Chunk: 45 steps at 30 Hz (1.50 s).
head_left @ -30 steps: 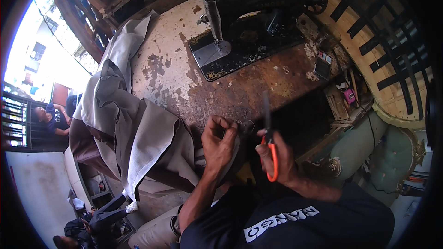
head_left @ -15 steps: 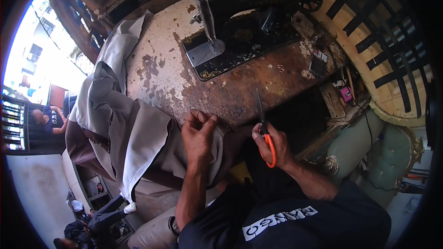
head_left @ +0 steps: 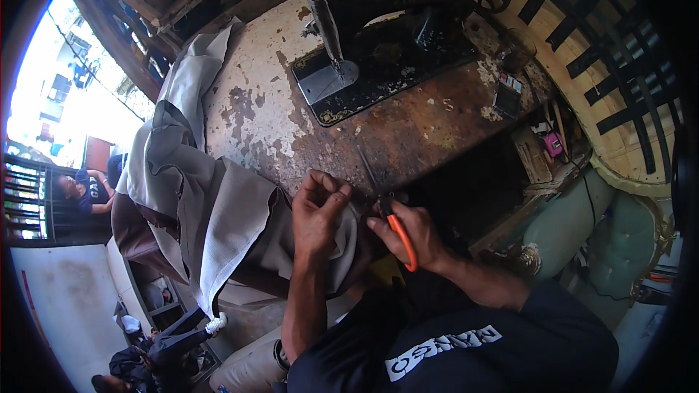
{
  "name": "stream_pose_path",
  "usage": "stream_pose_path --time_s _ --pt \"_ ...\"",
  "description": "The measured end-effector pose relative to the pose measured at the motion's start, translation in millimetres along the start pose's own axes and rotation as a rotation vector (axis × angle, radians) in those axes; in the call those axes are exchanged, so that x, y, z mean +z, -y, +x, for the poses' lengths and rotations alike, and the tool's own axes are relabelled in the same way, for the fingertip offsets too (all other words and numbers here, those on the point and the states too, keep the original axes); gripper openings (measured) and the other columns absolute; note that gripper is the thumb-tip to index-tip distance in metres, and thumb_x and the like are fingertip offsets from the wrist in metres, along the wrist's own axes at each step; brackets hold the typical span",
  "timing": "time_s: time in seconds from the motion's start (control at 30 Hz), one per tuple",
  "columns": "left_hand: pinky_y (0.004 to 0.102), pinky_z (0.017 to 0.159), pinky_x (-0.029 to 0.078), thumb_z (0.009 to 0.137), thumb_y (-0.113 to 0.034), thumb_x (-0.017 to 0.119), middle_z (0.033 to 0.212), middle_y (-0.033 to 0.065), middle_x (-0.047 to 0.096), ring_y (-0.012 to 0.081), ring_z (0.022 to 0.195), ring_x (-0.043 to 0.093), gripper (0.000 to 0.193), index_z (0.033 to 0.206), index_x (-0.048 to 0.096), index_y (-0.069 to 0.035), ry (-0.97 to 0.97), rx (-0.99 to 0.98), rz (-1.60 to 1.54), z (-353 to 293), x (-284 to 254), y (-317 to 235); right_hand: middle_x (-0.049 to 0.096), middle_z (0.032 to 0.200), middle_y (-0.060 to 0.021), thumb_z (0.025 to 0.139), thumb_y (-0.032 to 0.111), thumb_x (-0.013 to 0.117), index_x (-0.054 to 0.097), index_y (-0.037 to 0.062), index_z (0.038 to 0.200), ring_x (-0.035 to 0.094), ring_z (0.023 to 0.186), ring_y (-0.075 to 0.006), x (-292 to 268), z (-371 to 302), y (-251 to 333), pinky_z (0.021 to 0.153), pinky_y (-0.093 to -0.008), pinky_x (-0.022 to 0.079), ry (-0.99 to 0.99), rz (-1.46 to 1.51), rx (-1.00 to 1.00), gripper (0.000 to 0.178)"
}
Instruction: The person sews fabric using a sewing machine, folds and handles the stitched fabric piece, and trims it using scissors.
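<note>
My right hand (head_left: 416,236) is closed around a pair of scissors (head_left: 401,240) with orange handles. Their dark blades point away from me over the worn table edge, just right of my left hand (head_left: 317,211). That hand is closed in a pinch, thumb against the fingertips; whatever it holds, if anything, is too small to make out. Grey and brown fabric (head_left: 226,211) is heaped at the left, partly draped off the table and running beneath my left wrist. Beyond my hands a black sewing machine (head_left: 397,11) stands on the tabletop (head_left: 255,109), its needle over a metal plate.
At the table's right lie a small dark box (head_left: 507,94) and a glass (head_left: 517,51). An opening in the table front holds a pink item (head_left: 553,144). Right of it stand a green padded chair (head_left: 615,247) and a strapped wooden frame (head_left: 582,87). Other people are at far left.
My right hand has moved left with the scissors, bringing them close to my left hand. The left hand keeps its pinch almost in place.
</note>
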<state>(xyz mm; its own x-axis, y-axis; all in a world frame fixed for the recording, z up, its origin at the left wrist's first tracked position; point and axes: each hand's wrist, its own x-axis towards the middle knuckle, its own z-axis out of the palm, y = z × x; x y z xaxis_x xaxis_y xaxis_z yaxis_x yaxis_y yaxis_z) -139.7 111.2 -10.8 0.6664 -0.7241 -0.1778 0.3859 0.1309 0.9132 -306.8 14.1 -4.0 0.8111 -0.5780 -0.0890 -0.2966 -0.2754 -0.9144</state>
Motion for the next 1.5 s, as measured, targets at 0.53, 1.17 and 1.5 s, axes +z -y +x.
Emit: stream_pose_path --time_s 0.53,1.17,1.5 --pt "0.0420 0.098 0.050 0.083 -0.015 0.083 0.114 0.0115 0.059 0.0308 0.112 0.062 0.021 0.102 0.077 -0.009 0.574 0.246 0.864 11 -6 -45 0.068 0.076 -0.0111 0.098 0.010 0.064 0.065 0.0001 0.101 0.071 0.068 -0.0213 -15 0 15 0.062 -0.0337 0.054 -0.045 0.189 -0.171 0.010" --pt "0.0316 0.085 0.050 0.077 0.001 0.082 0.094 0.0046 0.060 0.0176 0.092 0.063 0.020 0.096 0.082 -0.005 0.279 0.355 0.705 7 -20 -20 0.059 0.068 -0.0064 0.098 0.026 0.072 0.063 0.0018 0.116 0.063 0.056 -0.0157 -28 -15 6 0.055 -0.0330 0.052 0.001 0.235 0.056 0.031" --pt "0.0299 0.079 0.045 0.073 -0.003 0.087 0.091 0.0015 0.058 0.0147 0.086 0.055 0.023 0.096 0.083 -0.006 0.306 0.328 0.743 3 -24 -17 0.070 0.088 -0.0090 0.092 0.016 0.078 0.058 0.0037 0.128 0.073 0.083 -0.0182 -17 -17 22 0.073 -0.0343 0.059 -0.053 0.218 -0.058 0.043"
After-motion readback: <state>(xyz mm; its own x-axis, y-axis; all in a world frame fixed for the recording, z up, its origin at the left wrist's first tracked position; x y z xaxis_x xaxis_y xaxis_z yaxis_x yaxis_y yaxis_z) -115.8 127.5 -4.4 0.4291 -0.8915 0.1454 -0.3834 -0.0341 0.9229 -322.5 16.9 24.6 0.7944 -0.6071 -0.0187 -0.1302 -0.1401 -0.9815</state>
